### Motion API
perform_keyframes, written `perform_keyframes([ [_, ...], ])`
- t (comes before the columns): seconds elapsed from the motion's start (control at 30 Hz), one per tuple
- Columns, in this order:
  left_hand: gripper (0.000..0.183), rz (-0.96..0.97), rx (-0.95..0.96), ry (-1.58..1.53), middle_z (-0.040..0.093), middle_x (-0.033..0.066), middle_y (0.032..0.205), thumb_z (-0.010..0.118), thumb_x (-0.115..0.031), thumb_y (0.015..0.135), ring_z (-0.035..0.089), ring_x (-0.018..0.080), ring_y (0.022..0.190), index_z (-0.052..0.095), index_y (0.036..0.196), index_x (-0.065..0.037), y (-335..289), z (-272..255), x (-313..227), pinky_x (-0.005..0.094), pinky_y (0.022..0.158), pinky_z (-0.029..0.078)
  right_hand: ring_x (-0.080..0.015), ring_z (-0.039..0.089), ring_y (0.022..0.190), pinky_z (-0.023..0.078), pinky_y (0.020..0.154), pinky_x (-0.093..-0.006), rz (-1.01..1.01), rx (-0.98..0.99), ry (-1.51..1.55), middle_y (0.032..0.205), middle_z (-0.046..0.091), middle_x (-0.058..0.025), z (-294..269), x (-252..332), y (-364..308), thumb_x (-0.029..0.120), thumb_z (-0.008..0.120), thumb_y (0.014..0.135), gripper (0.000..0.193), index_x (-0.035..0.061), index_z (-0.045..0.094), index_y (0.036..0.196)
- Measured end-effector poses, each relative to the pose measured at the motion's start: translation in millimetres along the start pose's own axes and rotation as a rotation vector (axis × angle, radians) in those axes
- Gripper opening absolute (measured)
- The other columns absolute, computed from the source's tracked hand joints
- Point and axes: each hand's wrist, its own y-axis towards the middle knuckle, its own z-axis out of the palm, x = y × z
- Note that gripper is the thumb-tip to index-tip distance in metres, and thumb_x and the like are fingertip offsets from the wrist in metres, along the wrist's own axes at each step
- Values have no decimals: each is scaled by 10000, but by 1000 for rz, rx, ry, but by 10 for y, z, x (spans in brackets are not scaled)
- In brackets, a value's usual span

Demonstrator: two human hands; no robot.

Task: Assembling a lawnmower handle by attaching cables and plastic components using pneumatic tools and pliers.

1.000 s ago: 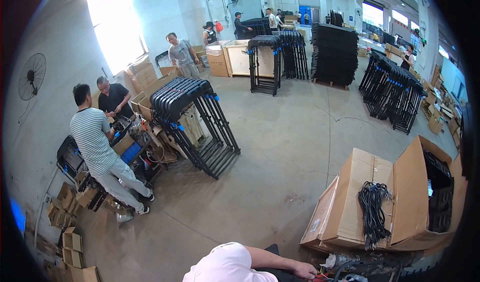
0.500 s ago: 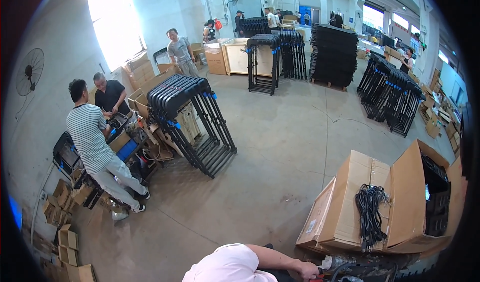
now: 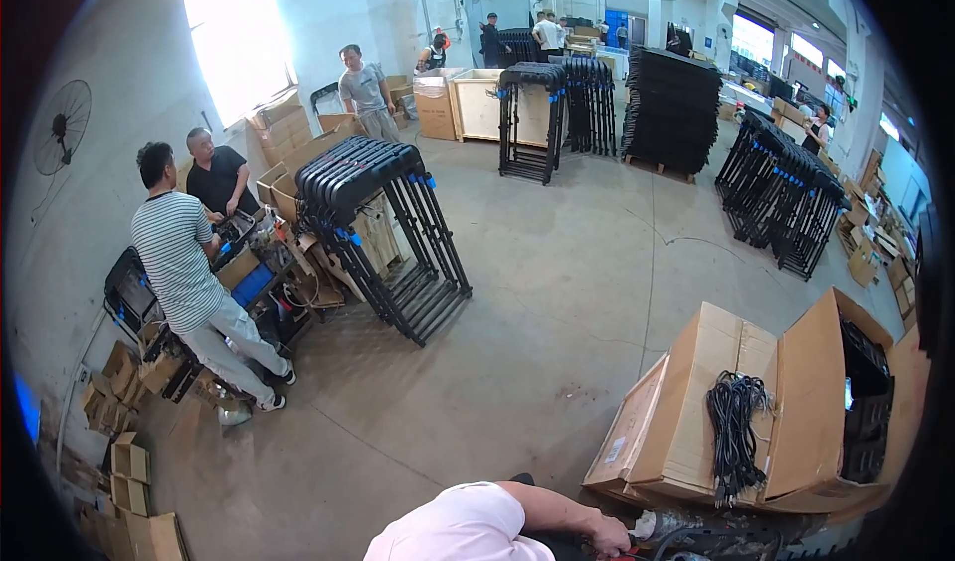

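At bottom edge, left hand (image 3: 609, 538) curled round red-and-black bits among dark cable (image 3: 696, 539); exact pinch unclear, half cropped. Right hand out of view. Risk: cable snagging in clutter there, tugged loose blind. Just above hand: big brown carton (image 3: 701, 402) lying open, pale label on near flap, black cord bundle (image 3: 734, 432) draped on top. Far left of hand: small brown boxes (image 3: 124, 457) stacked on floor.
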Motion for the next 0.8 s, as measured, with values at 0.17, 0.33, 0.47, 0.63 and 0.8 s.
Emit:
perform_keyframes([
  [0.17,263,5,27,-35,753,104,780,591,-262,949,734,346,877,693,966,-19,-59,-230,-245,498,816,560,-132,425,549,364,475,-329,47,-35,106,710,553,0,82,67,-196,282,659,1008,290,25,756,914],
  [0.33,249,-148,39,-344,737,42,692,570,-249,967,746,274,808,690,942,-32,-63,-182,-240,465,789,566,-130,367,523,315,460,-342,179,-6,-225,640,473,11,112,-229,8,398,653,1043,344,68,665,948],
  [0.47,262,-41,-30,-350,739,110,794,567,-258,968,734,331,861,673,955,-19,0,57,-18,497,777,556,-226,514,758,456,700,-405,28,36,-374,931,645,-58,50,-323,85,479,684,1008,497,24,699,1206],
  [0.63,266,-60,35,28,726,188,924,573,-270,947,703,407,905,668,977,-24,17,385,282,534,791,536,-267,573,828,490,789,-447,-166,61,-565,982,720,-89,125,-142,-36,557,694,982,592,-1,739,1173],
  [0.8,273,62,-81,-24,729,157,845,621,-227,859,720,312,801,734,1066,-89,0,553,598,471,735,568,-244,503,691,445,664,-441,-19,-58,-931,712,597,-53,707,602,-673,506,708,995,548,11,633,773],
])
